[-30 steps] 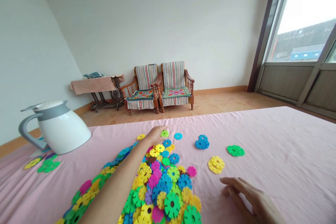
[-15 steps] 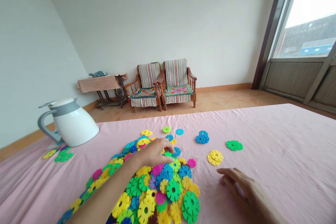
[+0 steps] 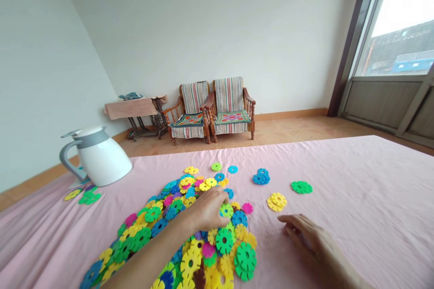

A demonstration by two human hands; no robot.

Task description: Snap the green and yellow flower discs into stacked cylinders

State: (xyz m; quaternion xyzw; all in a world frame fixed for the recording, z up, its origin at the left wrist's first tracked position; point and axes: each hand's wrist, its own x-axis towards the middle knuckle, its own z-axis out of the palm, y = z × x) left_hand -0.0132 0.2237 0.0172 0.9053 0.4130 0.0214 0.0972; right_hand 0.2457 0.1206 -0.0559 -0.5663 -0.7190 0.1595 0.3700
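Observation:
A large heap of flower-shaped plastic discs [image 3: 190, 262] in yellow, green, blue and pink spreads over the pink cloth. On the heap's upper part lies my left hand [image 3: 212, 207], fingers bent down around a light green disc [image 3: 226, 210]; its fingertips are partly hidden, so a grip cannot be made out. My right hand [image 3: 307, 239] rests on the cloth right of the heap, fingers extended and holding nothing. Just beyond it are stacked yellow discs [image 3: 277, 201]. Green discs [image 3: 301, 187] and blue discs [image 3: 261, 176] sit farther back in small groups.
A white and grey jug [image 3: 103, 158] stands at the left of the cloth-covered table [image 3: 356, 180], with green discs [image 3: 89, 197] in front. Beyond the table are two wooden armchairs [image 3: 232, 117] and a small side table [image 3: 130, 107].
My left hand has moved nearer and slightly right over the heap, uncovering yellow discs behind it. My right hand has stayed nearly in place. The view has shifted slightly.

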